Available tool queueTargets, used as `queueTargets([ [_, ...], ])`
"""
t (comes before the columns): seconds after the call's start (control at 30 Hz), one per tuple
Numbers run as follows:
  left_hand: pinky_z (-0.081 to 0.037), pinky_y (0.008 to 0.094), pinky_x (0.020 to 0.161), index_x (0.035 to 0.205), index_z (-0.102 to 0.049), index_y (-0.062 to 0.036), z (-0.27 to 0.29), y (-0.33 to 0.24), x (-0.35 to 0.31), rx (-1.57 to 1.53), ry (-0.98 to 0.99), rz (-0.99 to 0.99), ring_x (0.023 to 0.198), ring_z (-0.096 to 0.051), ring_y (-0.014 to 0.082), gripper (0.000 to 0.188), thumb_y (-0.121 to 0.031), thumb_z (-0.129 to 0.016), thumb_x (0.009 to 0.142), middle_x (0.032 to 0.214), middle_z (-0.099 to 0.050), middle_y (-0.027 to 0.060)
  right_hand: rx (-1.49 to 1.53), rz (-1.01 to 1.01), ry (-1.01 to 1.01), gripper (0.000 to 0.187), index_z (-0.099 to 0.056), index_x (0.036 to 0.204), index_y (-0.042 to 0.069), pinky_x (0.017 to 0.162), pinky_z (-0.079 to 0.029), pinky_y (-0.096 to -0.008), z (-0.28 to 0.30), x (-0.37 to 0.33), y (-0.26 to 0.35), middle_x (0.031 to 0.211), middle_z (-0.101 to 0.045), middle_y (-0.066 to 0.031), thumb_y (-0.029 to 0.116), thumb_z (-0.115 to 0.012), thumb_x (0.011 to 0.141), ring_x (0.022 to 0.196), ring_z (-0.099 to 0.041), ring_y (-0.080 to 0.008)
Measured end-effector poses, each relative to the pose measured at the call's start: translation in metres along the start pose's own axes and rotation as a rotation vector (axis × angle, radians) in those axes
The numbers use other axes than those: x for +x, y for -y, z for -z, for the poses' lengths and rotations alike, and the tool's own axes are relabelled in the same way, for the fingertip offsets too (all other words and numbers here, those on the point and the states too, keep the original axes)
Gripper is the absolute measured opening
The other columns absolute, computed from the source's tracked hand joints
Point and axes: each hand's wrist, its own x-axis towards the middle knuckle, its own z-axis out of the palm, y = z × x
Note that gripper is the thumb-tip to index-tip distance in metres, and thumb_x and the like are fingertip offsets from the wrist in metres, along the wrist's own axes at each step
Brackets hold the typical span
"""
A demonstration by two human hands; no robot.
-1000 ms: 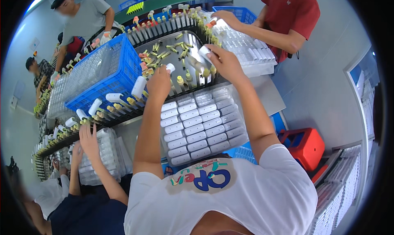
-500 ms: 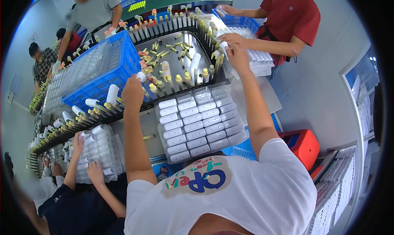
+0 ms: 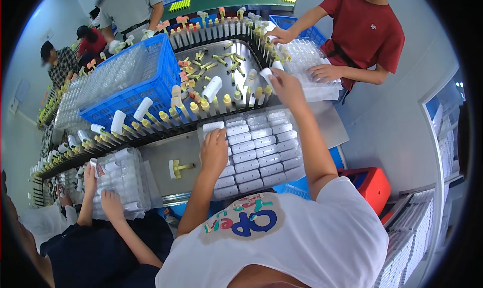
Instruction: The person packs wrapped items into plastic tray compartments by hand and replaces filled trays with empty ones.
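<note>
A clear plastic tray (image 3: 298,162) lies before me, filled with rows of white oval plastic shells (image 3: 245,156). My left hand (image 3: 215,152) is over the tray's left column, its fingers bent down and close together; what is under the fingertips is hidden. Beyond the tray's far right corner, my right hand (image 3: 288,87) pinches a white plastic shell (image 3: 266,75) beside the line of upright holders. White shells sit tilted on several yellow-tipped holders (image 3: 146,122) along the conveyor's near edge. Another white shell (image 3: 213,88) stands farther in, above the metal pan.
Loose yellow-and-black pieces lie in the metal pan (image 3: 234,48), beside a blue crate (image 3: 173,69). A yellow T-shaped piece (image 3: 177,168) rests on the metal table left of my tray. Co-workers stand left, right and across; a red box (image 3: 372,185) is at right.
My left hand has moved from the holders down to the tray's left column. My right hand has shifted slightly nearer. The right co-worker's hands have moved apart, one lower onto a tray.
</note>
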Motion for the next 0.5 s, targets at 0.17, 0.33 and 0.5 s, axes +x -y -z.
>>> queueTargets([
  [0.17,-0.044,0.0403,0.093,0.109,-0.064,-0.0053,-0.017,0.012,0.014,0.061,0.101,-0.132,0.111,-0.053,0.0277,0.027,-0.01,-0.063,0.082,0.114,-0.059,0.0081,0.083,0.079,0.123,0.032,-0.066,0.112,0.008,0.071,-0.052,-0.0445,-0.066,0.028,0.026,0.082,-0.068,-0.0199,0.029,-0.06,0.089,0.079,-0.066,-0.0375],
  [0.33,-0.045,0.0418,0.09,0.104,-0.065,-0.0053,-0.038,0.03,0.027,0.184,0.134,-0.12,0.107,-0.056,0.0284,0.023,-0.014,-0.062,0.083,0.107,-0.061,0.0089,-0.189,0.434,-0.042,0.029,-0.062,0.116,0.013,0.07,-0.051,-0.0422,-0.124,-0.004,0.052,0.084,-0.062,-0.0137,0.023,-0.062,0.089,0.08,-0.06,-0.0334],
  [0.5,-0.049,0.0439,0.082,0.097,-0.067,-0.0058,-0.037,0.022,0.057,0.158,0.215,-0.193,0.098,-0.058,0.0303,0.018,-0.017,-0.062,0.084,0.099,-0.061,0.01,0.024,0.459,0.107,0.032,-0.058,0.12,0.007,0.072,-0.049,-0.0448,-0.123,0.002,0.067,0.087,-0.062,-0.0156,0.025,-0.056,0.093,0.083,-0.059,-0.037],
])
